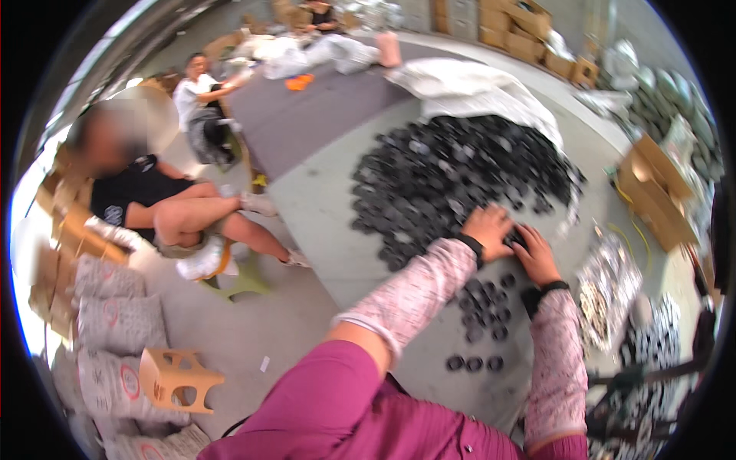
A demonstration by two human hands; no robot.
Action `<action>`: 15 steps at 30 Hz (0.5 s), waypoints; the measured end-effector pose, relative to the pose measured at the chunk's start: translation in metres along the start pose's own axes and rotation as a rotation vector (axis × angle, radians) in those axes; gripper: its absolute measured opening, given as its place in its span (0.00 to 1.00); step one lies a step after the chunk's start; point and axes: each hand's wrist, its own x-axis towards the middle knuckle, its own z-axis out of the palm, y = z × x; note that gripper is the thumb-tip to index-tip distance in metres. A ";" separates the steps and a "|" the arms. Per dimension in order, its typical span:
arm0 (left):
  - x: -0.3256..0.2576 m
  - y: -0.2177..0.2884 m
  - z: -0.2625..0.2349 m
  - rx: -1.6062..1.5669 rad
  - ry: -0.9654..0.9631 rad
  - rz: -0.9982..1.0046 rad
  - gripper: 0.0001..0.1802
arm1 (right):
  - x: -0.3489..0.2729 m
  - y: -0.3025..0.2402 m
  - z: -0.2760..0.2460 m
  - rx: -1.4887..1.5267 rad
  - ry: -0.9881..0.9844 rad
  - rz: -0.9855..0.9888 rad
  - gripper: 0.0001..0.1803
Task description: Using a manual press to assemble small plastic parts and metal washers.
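Both hands at the near edge of the black cap pile (460,180) on the floor (322,207). Left hand (487,230) and right hand (534,257) curled over caps; exact grip unclear. Small sorted cluster (483,307) near her; most of the pile remains.

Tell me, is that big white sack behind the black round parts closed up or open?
Open. The big white sack lies on its side, and the black round parts spread from its mouth in a wide heap over the grey floor.
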 end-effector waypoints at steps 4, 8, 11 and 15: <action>-0.037 0.011 -0.019 -0.101 -0.096 0.134 0.34 | -0.036 -0.027 -0.012 0.127 0.003 -0.072 0.39; -0.096 0.021 -0.038 -0.238 -0.060 0.199 0.32 | -0.080 -0.081 -0.042 0.325 -0.086 0.058 0.41; -0.130 0.049 -0.040 -0.315 0.056 0.060 0.29 | -0.114 -0.078 -0.051 0.305 -0.016 0.174 0.39; -0.177 0.085 -0.031 -0.420 0.148 -0.077 0.23 | -0.143 -0.079 -0.054 0.109 0.050 0.211 0.31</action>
